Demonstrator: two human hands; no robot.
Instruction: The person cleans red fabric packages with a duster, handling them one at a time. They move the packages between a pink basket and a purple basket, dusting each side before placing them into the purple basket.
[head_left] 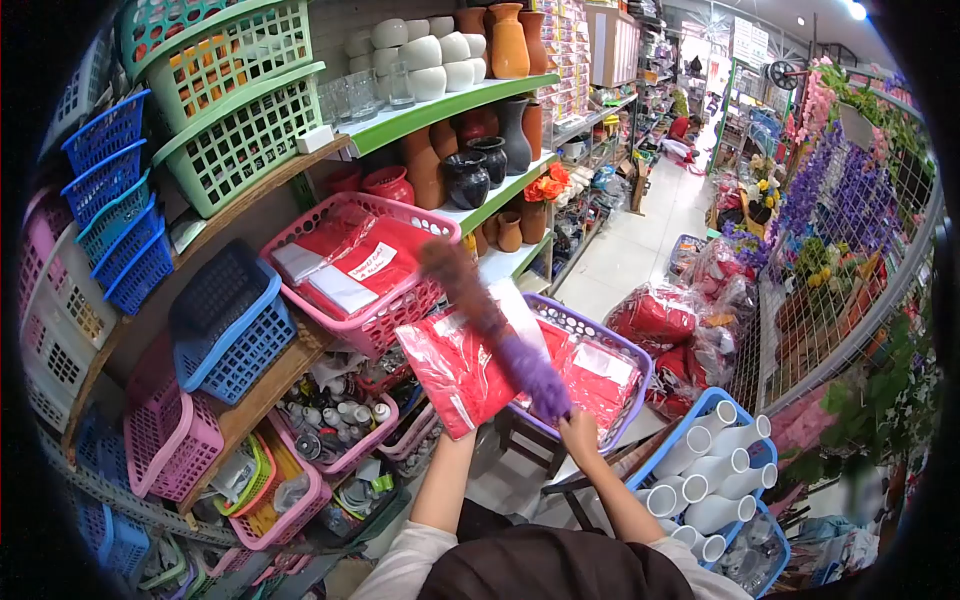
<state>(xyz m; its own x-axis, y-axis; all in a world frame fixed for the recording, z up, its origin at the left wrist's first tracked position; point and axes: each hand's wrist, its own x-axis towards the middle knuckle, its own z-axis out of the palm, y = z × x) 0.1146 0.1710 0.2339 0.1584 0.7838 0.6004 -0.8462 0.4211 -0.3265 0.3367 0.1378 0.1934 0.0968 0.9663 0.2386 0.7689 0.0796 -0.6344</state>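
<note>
My left hand (461, 436) is under a red packet in clear plastic (455, 372), mostly hidden by it, so its fingers do not show. My right hand (577, 428) is closed around the lower end of a fluffy duster (500, 335), purple near the hand and brown towards the tip. The duster lies across the front of the packet and its tip is blurred. Behind them, a purple basket (647, 378) holds more red packets. To the upper left, a pink basket (372, 322) holds red packets with a handwritten white label.
Shelves (440, 115) on the left carry vases, bowls and baskets. A blue basket (640, 482) of white vases stands at the lower right. Red bagged goods (655, 312) lie by a wire rack (850, 290) with flowers. A person (683, 130) crouches far down the aisle.
</note>
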